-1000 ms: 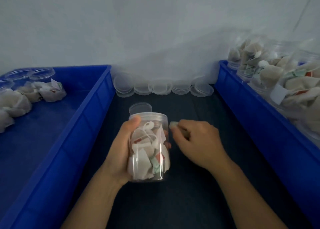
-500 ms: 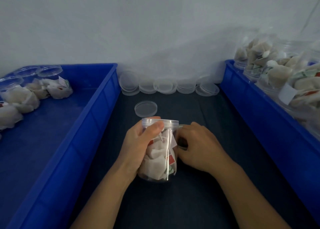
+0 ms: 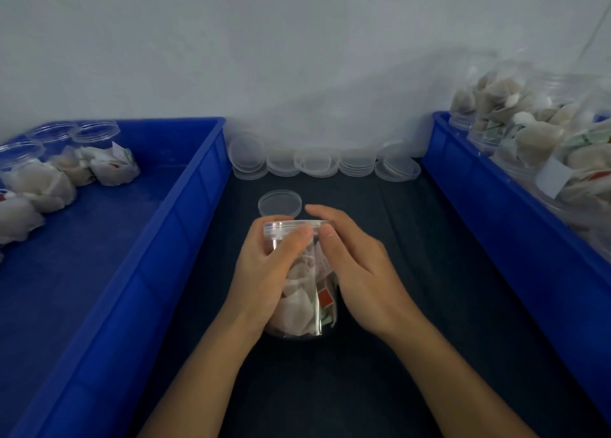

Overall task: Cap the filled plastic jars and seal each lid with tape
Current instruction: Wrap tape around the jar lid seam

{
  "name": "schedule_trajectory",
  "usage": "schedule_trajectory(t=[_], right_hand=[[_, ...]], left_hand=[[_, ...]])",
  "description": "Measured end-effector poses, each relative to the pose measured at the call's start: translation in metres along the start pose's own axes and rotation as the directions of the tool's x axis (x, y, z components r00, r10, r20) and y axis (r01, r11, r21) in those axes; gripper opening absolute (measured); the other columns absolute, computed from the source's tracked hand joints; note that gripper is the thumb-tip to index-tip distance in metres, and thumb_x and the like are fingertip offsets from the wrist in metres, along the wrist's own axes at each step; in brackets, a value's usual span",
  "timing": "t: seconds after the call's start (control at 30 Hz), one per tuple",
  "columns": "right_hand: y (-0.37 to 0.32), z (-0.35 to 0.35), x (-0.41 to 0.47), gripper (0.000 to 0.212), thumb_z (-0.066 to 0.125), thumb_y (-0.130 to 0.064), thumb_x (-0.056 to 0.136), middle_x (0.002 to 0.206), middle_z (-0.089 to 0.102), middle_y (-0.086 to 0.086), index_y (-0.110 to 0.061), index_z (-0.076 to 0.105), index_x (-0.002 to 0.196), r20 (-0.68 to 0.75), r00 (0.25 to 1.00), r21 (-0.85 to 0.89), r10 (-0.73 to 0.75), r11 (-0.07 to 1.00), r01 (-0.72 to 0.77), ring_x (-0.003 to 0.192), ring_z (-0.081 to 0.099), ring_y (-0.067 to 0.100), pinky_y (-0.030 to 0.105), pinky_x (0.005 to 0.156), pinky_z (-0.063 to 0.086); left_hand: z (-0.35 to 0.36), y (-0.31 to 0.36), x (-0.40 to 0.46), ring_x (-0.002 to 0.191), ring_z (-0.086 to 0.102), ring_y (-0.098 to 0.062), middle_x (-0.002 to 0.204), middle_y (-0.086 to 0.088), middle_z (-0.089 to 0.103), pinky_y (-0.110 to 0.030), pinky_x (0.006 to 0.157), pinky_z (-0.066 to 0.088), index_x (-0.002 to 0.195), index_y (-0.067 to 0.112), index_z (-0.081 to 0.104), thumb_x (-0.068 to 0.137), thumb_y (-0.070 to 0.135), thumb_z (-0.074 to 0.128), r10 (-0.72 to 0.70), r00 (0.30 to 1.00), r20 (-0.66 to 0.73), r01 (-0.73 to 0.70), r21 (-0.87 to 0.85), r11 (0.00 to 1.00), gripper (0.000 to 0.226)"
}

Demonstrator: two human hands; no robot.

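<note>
Bins first, going left to right: the left blue bin (image 3: 109,272) has a few capped clear jars (image 3: 96,130) at its far end with loose tea bag bundles (image 3: 112,168) lying in front of them. Behind the dark desk (image 3: 330,388), against the wall, there's a row of spare clear lids (image 3: 327,166), plus one single lid (image 3: 279,202) lying flat just behind the jar being worked on.

That jar (image 3: 305,305), stuffed with tea bags, stands upright in the middle of the desk with its lid (image 3: 291,228) on. The left hand (image 3: 264,272) is wrapped around its upper left side, thumb across the front just under the lid. A second ago the right hand (image 3: 357,265) was pinching a little tab of something by the rim; half a second ago it had dropped beside the jar, and now it's up against the lid edge, thumb pressing the rim and fingers curved over the far side. My guess is the tape is getting smoothed down around the lid, so this jar is nearly sealed.

Honestly I can't make out the tape itself, clear on clear. No tape roll in sight either. On the right, the right blue bin (image 3: 515,239) is piled with filled jars (image 3: 496,113), blurry and cut off by the frame edge.
</note>
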State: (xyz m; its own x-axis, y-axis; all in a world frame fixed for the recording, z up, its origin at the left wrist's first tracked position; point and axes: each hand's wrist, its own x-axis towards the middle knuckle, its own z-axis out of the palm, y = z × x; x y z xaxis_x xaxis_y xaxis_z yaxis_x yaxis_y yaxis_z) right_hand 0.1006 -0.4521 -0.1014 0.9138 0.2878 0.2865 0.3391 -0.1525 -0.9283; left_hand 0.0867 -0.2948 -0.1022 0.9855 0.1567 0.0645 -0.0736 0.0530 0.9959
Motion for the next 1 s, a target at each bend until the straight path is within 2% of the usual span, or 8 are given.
schedule_trajectory(t=[0.17, 0.3, 0.37, 0.47, 0.57, 0.73, 0.9, 1.0], right_hand=[[-0.002, 0.000, -0.001, 0.035, 0.043, -0.051, 0.108, 0.125, 0.071, -0.016, -0.043, 0.060, 0.138, -0.034, 0.999, -0.005, -0.005, 1.000, 0.005, 0.116, 0.069, 0.008, 0.041, 0.097, 0.059], [-0.007, 0.003, -0.002, 0.035, 0.048, -0.059, 0.100, 0.112, 0.074, -0.008, -0.039, 0.065, 0.123, -0.038, 0.999, 0.072, 0.018, 0.997, -0.015, 0.104, 0.074, 0.014, 0.038, 0.087, 0.063], [-0.009, 0.007, -0.003, 0.034, 0.055, -0.061, 0.094, 0.106, 0.073, -0.005, -0.037, 0.065, 0.115, -0.063, 0.998, 0.090, 0.015, 0.996, -0.010, 0.097, 0.075, 0.015, 0.036, 0.079, 0.064], [-0.009, 0.011, -0.004, 0.031, 0.059, -0.062, 0.088, 0.102, 0.071, -0.005, -0.040, 0.062, 0.109, -0.121, 0.992, 0.093, 0.026, 0.996, -0.015, 0.094, 0.073, 0.015, 0.041, 0.080, 0.064], [-0.007, 0.010, -0.004, 0.029, 0.054, -0.060, 0.089, 0.098, 0.070, -0.002, -0.039, 0.060, 0.108, -0.128, 0.991, 0.110, 0.037, 0.994, -0.023, 0.089, 0.072, 0.015, 0.037, 0.075, 0.063], [-0.006, 0.007, -0.004, 0.024, 0.043, -0.050, 0.098, 0.097, 0.070, 0.000, -0.036, 0.058, 0.111, -0.103, 0.994, 0.078, 0.027, 0.997, -0.019, 0.089, 0.072, 0.019, 0.048, 0.078, 0.063], [-0.005, 0.008, -0.005, 0.031, 0.050, -0.060, 0.093, 0.102, 0.069, -0.004, -0.039, 0.056, 0.114, -0.104, 0.994, 0.055, 0.012, 0.998, -0.006, 0.093, 0.072, 0.016, 0.039, 0.077, 0.063], [-0.004, 0.006, -0.004, 0.028, 0.050, -0.057, 0.092, 0.099, 0.069, -0.004, -0.039, 0.056, 0.112, -0.089, 0.996, 0.082, 0.020, 0.997, -0.013, 0.090, 0.072, 0.014, 0.034, 0.074, 0.062]], left_hand=[[0.001, 0.001, -0.001, 0.097, 0.079, -0.018, 0.106, 0.005, 0.078, -0.026, 0.071, 0.063, 0.125, 0.023, 0.062, 0.063, 0.062, 0.081, 0.017, 1.000, 0.016, -0.017, -0.015, 1.000, 0.076], [-0.003, 0.000, -0.004, 0.104, 0.077, -0.032, 0.115, -0.013, 0.077, -0.043, 0.083, 0.065, 0.131, 0.018, 0.064, 0.089, 0.063, 0.060, -0.003, 0.997, 0.072, 0.014, -0.151, 0.988, 0.062], [0.000, -0.003, -0.005, 0.101, 0.078, -0.032, 0.112, -0.013, 0.077, -0.036, 0.076, 0.064, 0.131, 0.021, 0.062, 0.096, 0.055, 0.051, 0.032, 0.998, 0.061, -0.021, -0.164, 0.986, 0.050], [0.007, -0.006, -0.006, 0.099, 0.078, -0.026, 0.109, -0.003, 0.076, -0.028, 0.073, 0.062, 0.127, 0.032, 0.060, 0.096, 0.056, 0.053, 0.091, 0.994, 0.067, -0.085, -0.094, 0.992, 0.040], [0.010, -0.010, -0.006, 0.101, 0.077, -0.022, 0.110, 0.004, 0.075, -0.025, 0.073, 0.062, 0.127, 0.040, 0.058, 0.090, 0.066, 0.052, 0.123, 0.990, 0.074, -0.119, -0.053, 0.991, 0.046], [0.009, -0.013, -0.006, 0.101, 0.076, -0.020, 0.111, 0.005, 0.074, -0.024, 0.074, 0.062, 0.134, 0.041, 0.054, 0.091, 0.066, 0.049, 0.147, 0.986, 0.085, -0.143, -0.048, 0.989, 0.050], [0.008, -0.013, -0.006, 0.106, 0.076, -0.020, 0.116, 0.009, 0.073, -0.025, 0.080, 0.062, 0.138, 0.049, 0.050, 0.089, 0.073, 0.046, 0.143, 0.985, 0.095, -0.142, -0.019, 0.990, 0.054], [0.008, -0.013, -0.008, 0.109, 0.076, -0.021, 0.119, 0.008, 0.073, -0.028, 0.083, 0.062, 0.140, 0.051, 0.048, 0.091, 0.072, 0.045, 0.143, 0.982, 0.123, -0.142, -0.021, 0.990, 0.053]])
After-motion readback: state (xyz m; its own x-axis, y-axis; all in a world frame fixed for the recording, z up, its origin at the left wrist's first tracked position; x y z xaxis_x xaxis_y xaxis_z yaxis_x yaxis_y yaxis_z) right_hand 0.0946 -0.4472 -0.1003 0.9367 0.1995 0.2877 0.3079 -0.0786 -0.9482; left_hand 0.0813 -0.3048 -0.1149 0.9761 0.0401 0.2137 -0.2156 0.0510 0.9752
